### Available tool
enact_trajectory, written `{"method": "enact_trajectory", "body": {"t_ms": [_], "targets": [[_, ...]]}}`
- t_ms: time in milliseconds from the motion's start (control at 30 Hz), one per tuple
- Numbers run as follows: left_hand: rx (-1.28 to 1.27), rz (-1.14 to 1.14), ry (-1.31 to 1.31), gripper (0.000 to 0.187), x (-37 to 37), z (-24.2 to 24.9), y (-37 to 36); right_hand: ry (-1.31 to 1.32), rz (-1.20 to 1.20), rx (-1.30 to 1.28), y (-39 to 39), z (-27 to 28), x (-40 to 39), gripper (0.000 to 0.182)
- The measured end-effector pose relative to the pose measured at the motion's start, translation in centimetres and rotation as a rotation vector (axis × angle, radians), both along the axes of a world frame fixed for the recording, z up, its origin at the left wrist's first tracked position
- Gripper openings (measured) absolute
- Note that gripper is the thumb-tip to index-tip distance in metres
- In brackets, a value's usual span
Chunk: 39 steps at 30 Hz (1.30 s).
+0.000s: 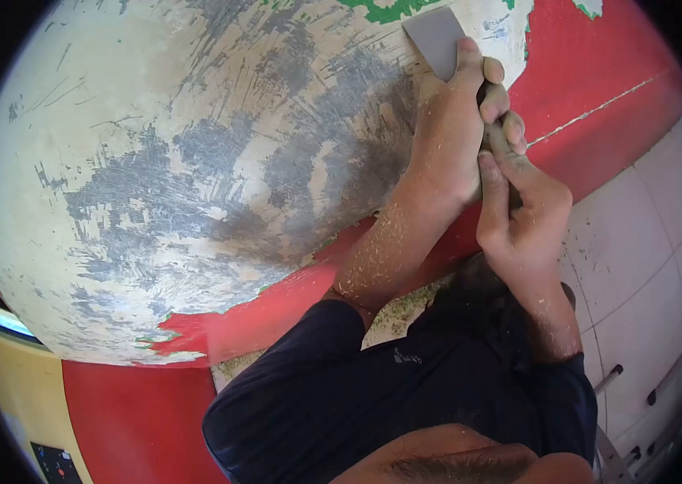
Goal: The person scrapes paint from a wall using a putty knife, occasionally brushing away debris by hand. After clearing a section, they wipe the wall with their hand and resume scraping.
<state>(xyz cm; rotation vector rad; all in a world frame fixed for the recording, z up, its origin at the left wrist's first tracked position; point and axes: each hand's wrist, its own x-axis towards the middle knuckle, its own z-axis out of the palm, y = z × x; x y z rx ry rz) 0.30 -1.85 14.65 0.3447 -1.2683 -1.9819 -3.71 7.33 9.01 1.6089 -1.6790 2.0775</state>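
My left hand (458, 121) grips a paint scraper (438, 39), its fingers wrapped round the handle and its thumb lying along the top near the blade. The flat grey blade is against the upper part of a scraped wall (196, 161), close to a patch of green paint (389, 8). My right hand (526, 198) is closed at the lower end of the handle, thumb and forefinger pinched on it just below my left hand. Most of the handle is hidden by the fingers. Pale paint flakes cling to both forearms.
Red paint (599, 56) covers the wall to the right and along its lower edge. Pale floor tiles (639, 298) lie at right, with metal legs (679, 363) standing on them. A panel with small knobs or sockets (59, 462) shows at lower left.
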Motion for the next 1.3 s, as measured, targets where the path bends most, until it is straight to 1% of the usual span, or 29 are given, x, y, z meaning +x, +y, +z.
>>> {"method": "enact_trajectory", "body": {"t_ms": [67, 133, 167, 200, 233, 267, 300, 333, 367, 433, 467, 500, 567, 633, 667, 733, 833, 867, 967, 1000, 1100, 1167, 1233, 1267, 1300], "targets": [[-0.036, 0.025, -0.006, 0.03, -0.4, 0.7, 0.1, -0.021, -0.021, -0.018, -0.9, 0.0, -0.1, 0.029], [-0.027, -0.03, 0.008, 0.035, -0.7, 1.6, -0.9, -0.075, -0.022, 0.031, -1.0, 1.0, 0.2, 0.029], [-0.03, -0.058, 0.029, 0.038, -0.9, 2.2, -1.3, -0.056, -0.042, 0.02, -0.9, 1.1, 0.2, 0.027], [0.055, -0.036, -0.04, 0.035, -0.2, 1.5, -0.3, -0.037, -0.063, 0.009, -0.7, 1.2, 0.2, 0.025], [0.047, -0.023, -0.05, 0.035, 0.1, 0.5, 0.0, 0.026, -0.103, -0.047, -0.3, -0.2, 0.3, 0.021], [0.044, -0.003, -0.06, 0.035, 0.2, -0.8, 0.0, 0.052, -0.122, -0.088, -0.6, -0.4, 0.1, 0.02], [0.042, 0.016, -0.075, 0.035, 0.0, -1.0, 0.1, 0.078, -0.142, -0.128, -1.0, -0.6, -0.2, 0.018], [-0.058, 0.058, -0.055, 0.032, -0.5, -0.9, -0.5, 0.051, -0.149, -0.142, -1.5, -0.5, -0.4, 0.019], [-0.056, 0.035, -0.024, 0.03, -0.9, -0.5, -1.0, 0.057, -0.153, -0.112, -1.3, 0.0, -0.3, 0.023], [-0.041, -0.013, 0.036, 0.028, -1.2, 2.3, -0.5, 0.071, -0.161, -0.052, -0.9, 1.0, -0.1, 0.03], [-0.029, -0.023, 0.015, 0.028, -1.1, 2.8, -0.4, 0.107, -0.199, -0.097, -1.0, 1.2, -0.1, 0.029], [0.003, -0.036, 0.007, 0.024, -0.9, 2.4, 0.0, 0.114, -0.201, -0.098, -0.8, 1.1, -0.2, 0.027], [0.064, -0.055, -0.007, 0.02, -0.3, -0.2, 0.7, 0.129, -0.204, -0.099, -0.3, 0.9, -0.4, 0.022], [0.026, 0.015, 0.011, 0.022, -1.1, 0.0, 0.1, 0.087, -0.195, -0.076, -0.4, 0.4, -0.5, 0.021], [0.003, -0.011, 0.004, 0.022, -1.5, 1.3, -0.4, 0.066, -0.197, -0.07, -0.3, 0.4, -0.4, 0.021], [0.015, -0.03, 0.009, 0.02, -1.7, 2.1, -0.2, 0.028, -0.176, -0.086, -0.7, 0.6, -0.5, 0.022], [0.121, -0.049, -0.011, 0.022, -0.5, -0.7, 0.8, -0.046, -0.078, -0.015, 0.4, 0.8, -0.9, 0.021], [0.103, -0.011, -0.012, 0.026, -0.7, -1.2, 0.6, -0.08, -0.046, -0.009, 0.1, 0.0, -1.3, 0.021], [0.143, -0.023, 0.038, 0.039, -1.7, 0.6, 0.7, -0.253, 0.029, -0.027, -0.1, 0.4, -0.8, 0.021], [0.169, -0.093, 0.049, 0.038, -1.9, 0.4, 0.4, -0.24, 0.01, -0.042, 0.0, 0.8, -0.6, 0.021], [0.209, -0.1, 0.03, 0.037, -1.1, -0.5, 0.2, -0.241, 0.033, -0.062, 0.1, 0.1, -0.4, 0.021], [0.147, -0.046, 0.013, 0.034, -1.3, 0.0, 0.4, -0.187, 0.018, -0.068, -0.3, -0.1, -0.4, 0.021], [0.144, 0.047, 0.002, 0.031, -1.6, 2.4, 1.0, -0.161, 0.004, -0.126, -1.7, 0.4, -0.9, 0.022], [-0.06, -0.04, 0.08, 0.035, -2.1, 1.1, -1.5, -0.153, -0.012, -0.175, -2.3, 0.8, -1.2, 0.022], [-0.027, -0.046, 0.043, 0.034, -1.6, 0.4, -1.6, -0.169, 0.009, -0.112, -1.6, 0.9, -0.9, 0.022]]}}
